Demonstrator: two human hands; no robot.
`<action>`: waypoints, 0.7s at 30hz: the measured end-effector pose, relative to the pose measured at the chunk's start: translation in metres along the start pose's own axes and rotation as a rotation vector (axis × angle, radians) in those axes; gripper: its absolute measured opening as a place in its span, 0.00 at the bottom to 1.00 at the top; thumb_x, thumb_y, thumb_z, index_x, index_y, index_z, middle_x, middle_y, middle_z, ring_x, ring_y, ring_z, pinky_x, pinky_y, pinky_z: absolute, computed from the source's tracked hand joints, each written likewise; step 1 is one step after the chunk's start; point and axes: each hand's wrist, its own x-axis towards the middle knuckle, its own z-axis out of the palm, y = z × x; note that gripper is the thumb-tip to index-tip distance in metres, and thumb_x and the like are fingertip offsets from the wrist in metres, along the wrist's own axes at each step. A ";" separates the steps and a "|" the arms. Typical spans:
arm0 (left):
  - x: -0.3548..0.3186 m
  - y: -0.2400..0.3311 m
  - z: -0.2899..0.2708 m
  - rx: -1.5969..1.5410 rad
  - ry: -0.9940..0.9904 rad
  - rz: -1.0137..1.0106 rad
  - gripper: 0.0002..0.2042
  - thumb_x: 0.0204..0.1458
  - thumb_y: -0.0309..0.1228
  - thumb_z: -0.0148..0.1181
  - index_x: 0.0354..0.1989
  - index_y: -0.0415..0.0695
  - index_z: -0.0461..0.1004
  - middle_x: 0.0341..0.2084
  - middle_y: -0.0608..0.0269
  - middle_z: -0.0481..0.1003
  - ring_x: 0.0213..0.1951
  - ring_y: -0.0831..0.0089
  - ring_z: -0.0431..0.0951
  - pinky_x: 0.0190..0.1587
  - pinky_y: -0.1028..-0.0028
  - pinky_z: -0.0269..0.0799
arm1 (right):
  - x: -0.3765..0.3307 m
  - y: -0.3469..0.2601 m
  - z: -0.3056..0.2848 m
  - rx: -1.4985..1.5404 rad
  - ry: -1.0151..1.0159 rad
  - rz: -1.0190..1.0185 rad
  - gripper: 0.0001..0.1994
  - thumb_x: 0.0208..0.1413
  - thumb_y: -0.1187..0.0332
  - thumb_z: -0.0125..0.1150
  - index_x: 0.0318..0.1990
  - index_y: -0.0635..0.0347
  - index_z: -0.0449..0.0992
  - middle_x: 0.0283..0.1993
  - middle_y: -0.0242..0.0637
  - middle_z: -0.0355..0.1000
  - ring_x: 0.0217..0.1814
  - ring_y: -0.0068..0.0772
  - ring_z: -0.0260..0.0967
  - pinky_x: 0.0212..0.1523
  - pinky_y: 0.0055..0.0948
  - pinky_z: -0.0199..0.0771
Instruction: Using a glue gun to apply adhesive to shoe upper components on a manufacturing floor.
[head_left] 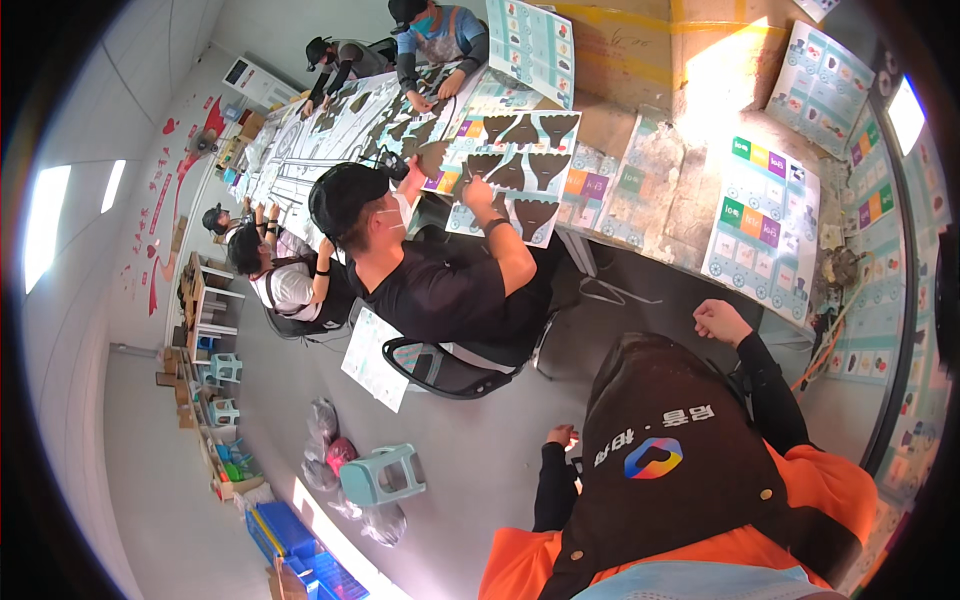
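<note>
My right hand (722,322) hangs in the air just off the near edge of a worktable, its fingers curled in and nothing seen in them. My left hand (563,437) is low beside the dark apron (680,420) that I wear, over the floor. Its fingers look curled, and I make out nothing in them. Nearest to my right hand on the table lies a printed sheet (745,265) with coloured blocks and small cart drawings. Neither hand touches the table or the sheet.
A seated person (430,270) in black handles dark cut shapes on a printed sheet (515,170) at the table. Other people sit farther along. A black chair (450,375), a teal stool (383,474), plastic bags (322,420) and blue crates (290,535) stand or lie on the floor.
</note>
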 end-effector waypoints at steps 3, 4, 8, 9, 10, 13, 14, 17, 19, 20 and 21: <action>0.009 -0.009 -0.003 -0.154 -0.001 -0.087 0.13 0.62 0.36 0.50 0.49 0.43 0.73 0.30 0.57 0.81 0.23 0.66 0.80 0.22 0.67 0.74 | 0.001 -0.008 0.005 -0.019 -0.018 0.001 0.09 0.63 0.69 0.55 0.43 0.65 0.75 0.31 0.37 0.77 0.30 0.25 0.75 0.29 0.22 0.74; 0.011 -0.011 -0.004 -0.204 -0.002 -0.115 0.13 0.62 0.37 0.51 0.49 0.43 0.73 0.30 0.57 0.81 0.24 0.65 0.80 0.22 0.67 0.74 | 0.001 -0.010 0.005 -0.022 -0.024 0.000 0.08 0.63 0.69 0.55 0.43 0.65 0.74 0.31 0.36 0.76 0.30 0.24 0.75 0.29 0.22 0.74; 0.014 -0.009 -0.002 -0.301 -0.016 -0.190 0.13 0.61 0.37 0.52 0.49 0.45 0.73 0.31 0.57 0.81 0.24 0.65 0.80 0.23 0.66 0.74 | 0.001 -0.006 0.004 -0.032 -0.022 -0.007 0.09 0.63 0.69 0.55 0.44 0.65 0.74 0.31 0.37 0.76 0.30 0.24 0.75 0.28 0.22 0.74; 0.014 -0.009 -0.003 -0.310 -0.013 -0.208 0.13 0.61 0.38 0.53 0.49 0.45 0.73 0.31 0.57 0.82 0.25 0.65 0.81 0.24 0.65 0.74 | 0.001 -0.005 0.004 -0.021 -0.026 -0.008 0.09 0.63 0.68 0.55 0.43 0.65 0.75 0.31 0.37 0.77 0.30 0.24 0.76 0.28 0.22 0.74; 0.014 -0.010 -0.005 -0.310 -0.012 -0.207 0.13 0.61 0.38 0.53 0.49 0.45 0.73 0.31 0.57 0.82 0.25 0.65 0.81 0.24 0.65 0.74 | 0.001 -0.004 0.005 -0.011 -0.031 -0.010 0.09 0.63 0.67 0.56 0.43 0.65 0.75 0.32 0.37 0.77 0.30 0.24 0.76 0.28 0.23 0.75; 0.012 -0.007 -0.005 -0.330 -0.043 -0.199 0.13 0.60 0.38 0.54 0.50 0.47 0.73 0.32 0.57 0.82 0.26 0.66 0.81 0.23 0.66 0.73 | 0.001 -0.001 0.005 -0.009 -0.031 -0.008 0.09 0.62 0.67 0.57 0.42 0.65 0.75 0.32 0.36 0.77 0.30 0.24 0.76 0.28 0.23 0.75; 0.011 -0.005 -0.003 -0.275 -0.020 -0.204 0.14 0.60 0.39 0.54 0.50 0.47 0.73 0.33 0.58 0.82 0.27 0.66 0.81 0.23 0.66 0.72 | 0.000 0.000 0.005 -0.008 -0.030 -0.007 0.09 0.62 0.67 0.57 0.42 0.65 0.75 0.32 0.36 0.77 0.30 0.24 0.76 0.28 0.23 0.75; 0.007 0.005 0.002 -0.214 -0.003 -0.219 0.15 0.61 0.39 0.55 0.52 0.47 0.73 0.33 0.58 0.82 0.27 0.66 0.81 0.24 0.66 0.72 | -0.003 0.002 0.003 0.000 -0.017 0.001 0.09 0.62 0.67 0.57 0.42 0.65 0.75 0.32 0.36 0.77 0.30 0.24 0.76 0.29 0.23 0.75; 0.007 0.003 0.003 -0.220 -0.002 -0.230 0.15 0.61 0.40 0.55 0.52 0.48 0.74 0.33 0.58 0.82 0.28 0.66 0.81 0.24 0.67 0.72 | -0.005 0.001 0.004 0.004 -0.019 0.008 0.09 0.62 0.67 0.57 0.42 0.65 0.76 0.32 0.36 0.77 0.30 0.24 0.76 0.29 0.23 0.75; 0.008 0.003 0.003 -0.234 -0.012 -0.240 0.15 0.61 0.40 0.55 0.52 0.48 0.73 0.33 0.58 0.81 0.27 0.66 0.80 0.24 0.67 0.72 | -0.006 0.000 0.004 0.006 -0.018 0.010 0.09 0.62 0.67 0.57 0.42 0.65 0.76 0.32 0.36 0.77 0.30 0.24 0.76 0.29 0.23 0.75; 0.009 0.001 0.003 -0.250 -0.019 -0.249 0.15 0.61 0.39 0.55 0.52 0.48 0.73 0.33 0.58 0.81 0.27 0.66 0.80 0.24 0.67 0.72 | -0.007 0.000 0.004 -0.001 -0.020 0.005 0.09 0.62 0.67 0.57 0.41 0.65 0.76 0.31 0.36 0.77 0.30 0.24 0.76 0.29 0.23 0.75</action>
